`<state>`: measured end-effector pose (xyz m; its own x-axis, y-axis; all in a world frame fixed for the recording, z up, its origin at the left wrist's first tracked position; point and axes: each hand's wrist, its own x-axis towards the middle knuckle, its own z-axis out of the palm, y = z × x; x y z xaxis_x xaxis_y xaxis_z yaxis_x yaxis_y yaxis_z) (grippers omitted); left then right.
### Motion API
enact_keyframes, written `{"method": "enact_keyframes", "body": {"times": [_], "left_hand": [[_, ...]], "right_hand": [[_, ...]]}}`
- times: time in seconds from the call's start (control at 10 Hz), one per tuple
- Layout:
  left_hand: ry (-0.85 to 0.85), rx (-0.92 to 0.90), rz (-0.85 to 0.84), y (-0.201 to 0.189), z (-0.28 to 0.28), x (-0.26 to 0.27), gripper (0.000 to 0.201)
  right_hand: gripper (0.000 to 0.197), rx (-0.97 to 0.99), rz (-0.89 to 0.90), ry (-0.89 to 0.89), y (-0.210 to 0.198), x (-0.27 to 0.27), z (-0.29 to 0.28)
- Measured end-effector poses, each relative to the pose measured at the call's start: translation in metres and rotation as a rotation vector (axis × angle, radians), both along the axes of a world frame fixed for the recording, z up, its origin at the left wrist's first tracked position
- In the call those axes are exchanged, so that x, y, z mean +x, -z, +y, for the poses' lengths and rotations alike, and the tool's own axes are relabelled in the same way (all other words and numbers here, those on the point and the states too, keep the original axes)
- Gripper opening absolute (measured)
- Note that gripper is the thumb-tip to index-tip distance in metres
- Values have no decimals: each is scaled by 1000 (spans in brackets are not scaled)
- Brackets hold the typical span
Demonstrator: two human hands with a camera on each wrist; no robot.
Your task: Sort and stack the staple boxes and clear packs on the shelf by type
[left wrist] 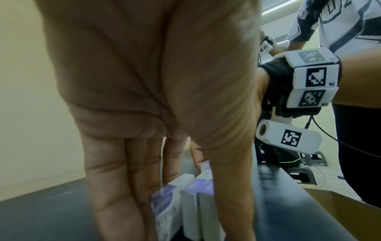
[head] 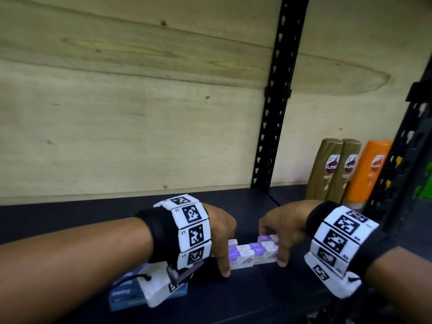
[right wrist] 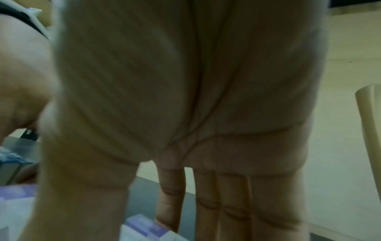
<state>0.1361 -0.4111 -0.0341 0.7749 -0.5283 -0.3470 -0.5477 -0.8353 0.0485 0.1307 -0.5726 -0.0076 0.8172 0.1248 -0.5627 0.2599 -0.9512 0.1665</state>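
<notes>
Several small white-and-purple staple boxes (head: 245,253) lie packed in a tight group on the dark shelf (head: 70,225), one of them stacked at the right end. My left hand (head: 225,253) stands at the group's left end, with straight fingers (left wrist: 115,187) behind the boxes (left wrist: 191,203) and the thumb in front. At the right end is my right hand (head: 273,244), fingers over the top box and thumb down at the front corner. Its straight fingers (right wrist: 226,203) also show in the right wrist view, above a box (right wrist: 144,223). Blue clear packs (head: 124,293) sit stacked under my left wrist.
Two gold shampoo bottles (head: 332,171) and an orange one (head: 369,171) stand at the back right. Black slotted uprights (head: 273,113) rise behind and at the right (head: 402,174). A plywood panel backs the shelf. Another person (left wrist: 340,24) stands beyond the shelf edge.
</notes>
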Motion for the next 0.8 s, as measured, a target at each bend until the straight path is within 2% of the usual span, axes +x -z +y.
{"method": "enact_keyframes", "body": {"times": [0.1,0.2,0.6,0.8], "left_hand": [[-79,54,89,-3,-9,-4,45],[-73,47,80,-4,-14,-4,55],[-72,-14,79,0,-19,-5,47],[-127,-29,76,2,-17,-6,57]], "right_hand": [[52,13,-19,-15,3,0,1],[54,13,-39,-43,6,-2,2],[60,51,-70,-149,18,-1,5],[63,77,-88,-105,16,-6,3]]}}
